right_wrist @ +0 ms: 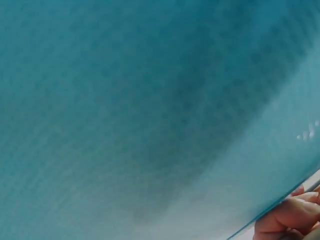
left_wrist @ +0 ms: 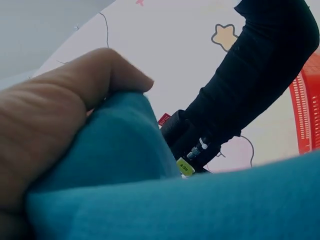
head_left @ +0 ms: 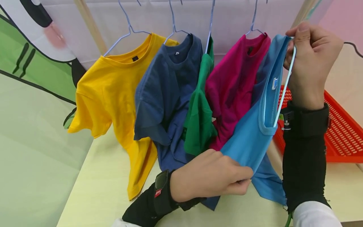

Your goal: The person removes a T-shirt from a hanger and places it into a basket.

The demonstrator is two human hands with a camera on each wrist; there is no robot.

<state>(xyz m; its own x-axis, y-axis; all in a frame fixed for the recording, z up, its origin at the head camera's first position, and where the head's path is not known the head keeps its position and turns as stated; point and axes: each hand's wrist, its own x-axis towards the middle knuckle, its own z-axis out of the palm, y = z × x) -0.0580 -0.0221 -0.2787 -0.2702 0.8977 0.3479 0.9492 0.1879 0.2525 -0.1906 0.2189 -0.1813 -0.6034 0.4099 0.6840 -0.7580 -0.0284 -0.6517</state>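
Observation:
A light blue T-shirt is stretched between my two hands, its neck opening turned to the right. With curled fingers my left hand grips its cloth low down near the shoulder; in the left wrist view the thumb and a finger pinch a blue fold. Higher up, my right hand holds the far side of the neckline together with a pale blue wire hanger. One arm of this hanger slants down into the neck opening. Blue cloth fills most of the right wrist view, with fingertips at its lower right corner.
On wire hangers to the left hang a yellow T-shirt, a dark blue one, a green one and a magenta one. A red plastic basket stands behind my right forearm on the pale table.

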